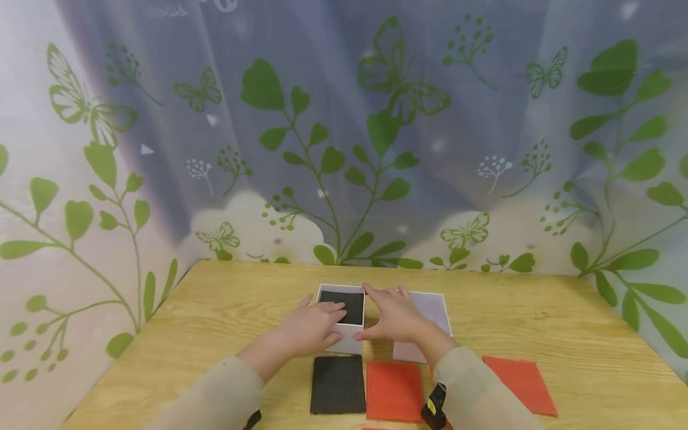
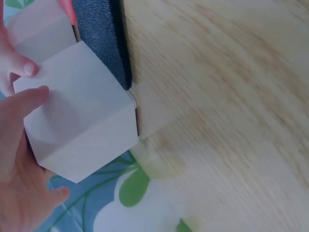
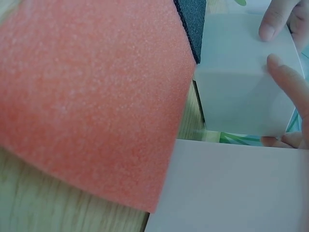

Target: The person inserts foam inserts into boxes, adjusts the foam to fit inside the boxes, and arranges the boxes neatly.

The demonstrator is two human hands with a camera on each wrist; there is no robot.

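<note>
A white box (image 1: 344, 341) stands on the table with a black foam square (image 1: 353, 307) inside it. My left hand (image 1: 309, 325) reaches over its left side, straight fingers pressing on that foam. The left thumb rests against the outer front wall of the box, clear in the left wrist view. My right hand (image 1: 395, 313) holds the box at its right side, thumb on the front face (image 3: 236, 101) and forefinger at the back corner. Beside it, partly behind the right hand, stands a second white box (image 1: 435, 310).
In front of the boxes lie a black foam square (image 1: 337, 385) and a red foam square (image 1: 395, 391). Another red foam square (image 1: 521, 385) lies to the right, past my right sleeve. A curtain (image 1: 333, 119) with green leaves and butterflies hangs behind the wooden table (image 1: 537, 316).
</note>
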